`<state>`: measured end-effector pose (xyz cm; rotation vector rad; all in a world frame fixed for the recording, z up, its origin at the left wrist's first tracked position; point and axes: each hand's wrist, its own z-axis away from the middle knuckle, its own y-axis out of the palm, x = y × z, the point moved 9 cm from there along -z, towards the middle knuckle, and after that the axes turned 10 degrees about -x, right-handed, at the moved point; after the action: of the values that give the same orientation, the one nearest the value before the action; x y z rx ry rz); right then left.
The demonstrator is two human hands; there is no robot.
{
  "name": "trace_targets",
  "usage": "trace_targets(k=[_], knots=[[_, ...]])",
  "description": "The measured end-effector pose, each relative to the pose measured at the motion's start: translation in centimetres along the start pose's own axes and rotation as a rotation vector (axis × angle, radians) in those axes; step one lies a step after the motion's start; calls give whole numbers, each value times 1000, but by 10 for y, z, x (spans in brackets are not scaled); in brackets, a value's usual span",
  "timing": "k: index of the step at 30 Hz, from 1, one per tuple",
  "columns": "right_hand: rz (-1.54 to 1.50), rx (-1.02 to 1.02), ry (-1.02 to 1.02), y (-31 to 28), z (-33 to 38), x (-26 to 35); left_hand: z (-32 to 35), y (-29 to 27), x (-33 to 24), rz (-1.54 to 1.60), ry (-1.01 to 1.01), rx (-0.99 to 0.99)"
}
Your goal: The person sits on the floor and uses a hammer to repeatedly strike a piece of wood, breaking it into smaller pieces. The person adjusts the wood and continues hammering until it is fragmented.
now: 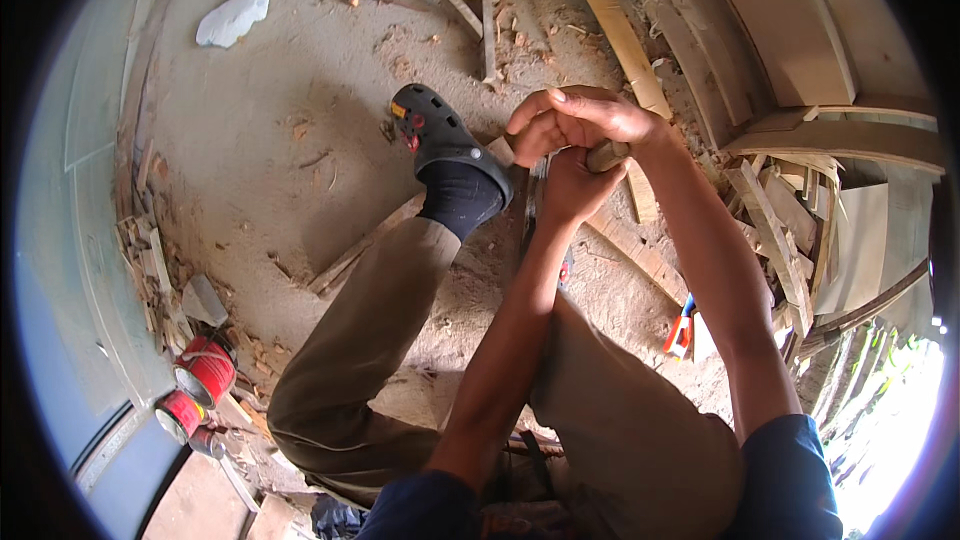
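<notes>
My left hand (578, 188) is closed round a short round wooden handle (607, 155), whose blunt end shows beside the thumb. What the handle belongs to is hidden below the hand. Just above it, my right hand (585, 118) is cupped with loosely bent fingers, and nothing shows in them. Its wrist is close to the handle's end; whether they touch I cannot tell. To the left of both hands is my foot in a dark clog (445, 130). A narrow strip, partly hidden, runs beside my left wrist.
Planks (625, 40) and wood scraps (775, 230) lie along the right side. A tool with an orange and blue handle (680, 330) rests by my right forearm. Red cans (205, 370) stand at the left wall. A white stone-like slab (234, 15) lies on the dusty floor.
</notes>
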<state>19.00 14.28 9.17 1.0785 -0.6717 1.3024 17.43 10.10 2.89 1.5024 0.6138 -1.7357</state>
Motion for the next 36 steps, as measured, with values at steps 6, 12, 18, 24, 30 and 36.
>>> trace_targets(k=[6, 12, 18, 24, 30, 36], knots=[[134, -81, 102, 3, 12, -1, 22, -16, -9, 209, 42, -146], [119, -320, 89, 10, 32, -2, 35, -20, -8, 56, 252, -197], [199, -397, 98, -23, 16, 0, 6, -19, -4, 76, 213, -200], [-188, -683, -101, -44, 30, -21, 17, -19, -6, -49, 168, -14], [-17, -1095, -395, -29, 63, -30, 18, -43, 12, -136, 162, 92], [-117, -1160, -338, -44, 46, -41, 94, -99, 123, -309, -225, -229]])
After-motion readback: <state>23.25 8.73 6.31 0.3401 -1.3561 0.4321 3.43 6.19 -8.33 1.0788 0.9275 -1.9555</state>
